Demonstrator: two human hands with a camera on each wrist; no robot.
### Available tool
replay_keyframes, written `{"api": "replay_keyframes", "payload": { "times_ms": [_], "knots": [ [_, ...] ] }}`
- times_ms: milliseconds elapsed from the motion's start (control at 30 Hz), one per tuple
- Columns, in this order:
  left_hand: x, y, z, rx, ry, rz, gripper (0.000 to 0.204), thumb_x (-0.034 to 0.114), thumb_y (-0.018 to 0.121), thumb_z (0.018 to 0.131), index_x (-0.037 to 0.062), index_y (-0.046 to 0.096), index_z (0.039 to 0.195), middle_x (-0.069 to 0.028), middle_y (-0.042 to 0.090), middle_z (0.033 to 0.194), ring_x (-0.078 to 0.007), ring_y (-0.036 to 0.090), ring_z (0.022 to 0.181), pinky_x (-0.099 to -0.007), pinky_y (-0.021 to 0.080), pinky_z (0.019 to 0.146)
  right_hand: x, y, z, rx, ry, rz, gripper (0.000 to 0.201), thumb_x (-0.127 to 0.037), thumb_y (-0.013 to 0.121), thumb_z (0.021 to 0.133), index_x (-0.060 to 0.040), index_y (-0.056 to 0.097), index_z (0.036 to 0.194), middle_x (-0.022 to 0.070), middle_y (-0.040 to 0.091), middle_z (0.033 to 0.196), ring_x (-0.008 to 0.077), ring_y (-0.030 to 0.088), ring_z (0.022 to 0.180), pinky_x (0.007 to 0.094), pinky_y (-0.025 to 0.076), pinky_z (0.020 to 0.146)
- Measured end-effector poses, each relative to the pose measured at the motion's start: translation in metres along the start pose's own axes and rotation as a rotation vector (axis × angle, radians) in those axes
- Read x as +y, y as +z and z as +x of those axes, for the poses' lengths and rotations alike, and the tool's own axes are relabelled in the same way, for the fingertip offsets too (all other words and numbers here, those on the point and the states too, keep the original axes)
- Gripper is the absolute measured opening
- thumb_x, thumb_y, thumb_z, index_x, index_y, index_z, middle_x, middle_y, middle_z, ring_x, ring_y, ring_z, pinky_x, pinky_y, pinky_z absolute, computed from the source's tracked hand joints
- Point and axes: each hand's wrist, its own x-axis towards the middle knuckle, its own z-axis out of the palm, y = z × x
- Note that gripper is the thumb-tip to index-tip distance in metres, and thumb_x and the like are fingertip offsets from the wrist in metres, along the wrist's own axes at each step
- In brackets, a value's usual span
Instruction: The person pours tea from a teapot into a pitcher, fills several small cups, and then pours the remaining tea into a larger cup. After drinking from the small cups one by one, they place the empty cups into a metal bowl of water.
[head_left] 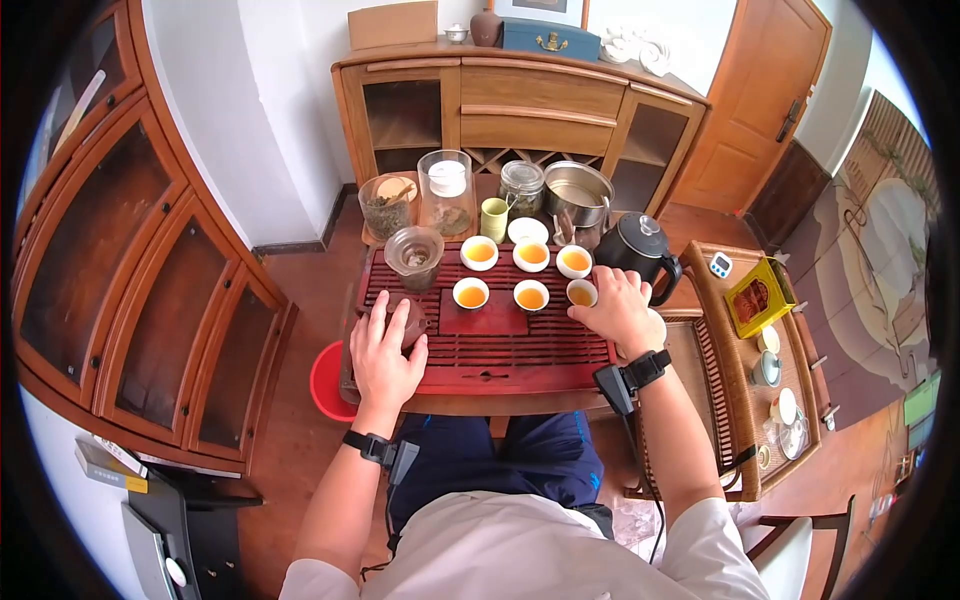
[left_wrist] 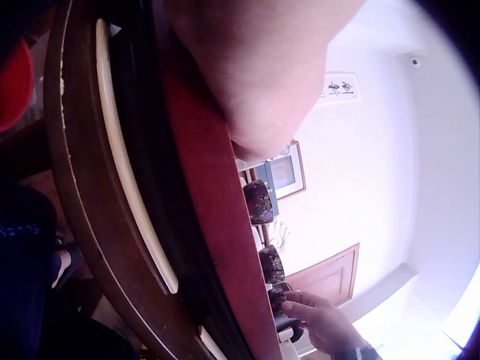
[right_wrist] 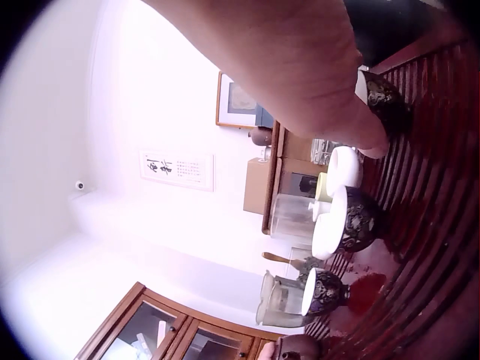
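My right hand (head_left: 625, 312) grips the teacup (head_left: 581, 292) at the front right of the tea tray (head_left: 470, 378), with thumb and fingers at its sides. Amber tea shows in this cup, which is white inside and dark and patterned outside in the right wrist view. My left hand (head_left: 386, 352) rests with fingers spread fairly straight at a small brown teapot (head_left: 412, 322) on the tray's left side. The hand partly hides that teapot. More tea-filled cups, such as a teacup (head_left: 471, 293), stand in two rows between my hands.
Behind the teapot is a glass pitcher with a strainer (head_left: 414, 258). A black kettle (head_left: 640, 245) stands to the right of the tray. Glass jars (head_left: 446, 205) and a metal pot (head_left: 578, 187) line the back. A rattan side table (head_left: 735, 385) is at right, a red bucket (head_left: 331, 385) at left.
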Motion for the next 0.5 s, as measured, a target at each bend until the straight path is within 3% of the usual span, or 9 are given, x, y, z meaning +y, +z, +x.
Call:
{"api": "replay_keyframes", "payload": {
  "times_ms": [67,200,333,433,500],
  "knots": [
    [0.000,0.000,-0.001,0.001,-0.004,-0.007,0.062,0.024,0.081,0.083,0.0116,0.064,0.142,-0.0159,0.052,0.157,-0.0418,0.058,0.122,-0.0553,0.045,0.109,0.001,-0.002,-0.002,-0.101,0.094,-0.007,0.072,-0.044,0.088,0.077,-0.0060,0.067,0.133,0.0146,0.070,0.130,0.0364,0.056,0.130,0.0502,0.040,0.109],
    [0.004,-0.003,0.000,-0.032,-0.032,-0.013,0.061,0.023,0.082,0.084,0.0093,0.065,0.141,-0.0176,0.053,0.156,-0.0430,0.056,0.132,-0.0536,0.045,0.112,0.004,0.002,-0.003,-0.113,0.090,0.070,0.063,-0.043,0.087,0.078,-0.0084,0.071,0.128,0.0139,0.073,0.125,0.0343,0.059,0.127,0.0471,0.040,0.112],
    [0.001,-0.002,0.000,-0.033,-0.028,-0.007,0.061,0.022,0.082,0.084,0.0092,0.065,0.141,-0.0177,0.052,0.157,-0.0429,0.056,0.132,-0.0538,0.045,0.112,0.009,-0.001,-0.011,-0.018,0.048,0.134,0.054,-0.041,0.086,0.079,-0.0089,0.072,0.120,0.0107,0.074,0.117,0.0352,0.062,0.119,0.0489,0.042,0.104],
    [0.002,-0.003,0.000,-0.033,-0.028,-0.005,0.061,0.022,0.081,0.084,0.0091,0.064,0.141,-0.0176,0.052,0.157,-0.0429,0.056,0.132,-0.0538,0.045,0.112,0.026,-0.008,-0.013,0.015,0.125,0.379,0.059,-0.040,0.087,0.077,-0.0072,0.071,0.124,0.0134,0.075,0.113,0.0335,0.063,0.123,0.0452,0.043,0.110],
    [0.001,0.000,-0.001,-0.014,-0.014,-0.001,0.062,0.025,0.081,0.084,0.0107,0.064,0.141,-0.0163,0.052,0.157,-0.0428,0.057,0.127,-0.0561,0.044,0.111,0.042,-0.017,-0.017,0.082,0.057,0.560,0.059,-0.030,0.088,0.077,-0.0009,0.068,0.125,0.0176,0.076,0.115,0.0328,0.070,0.115,0.0438,0.052,0.104]
  ]
}}
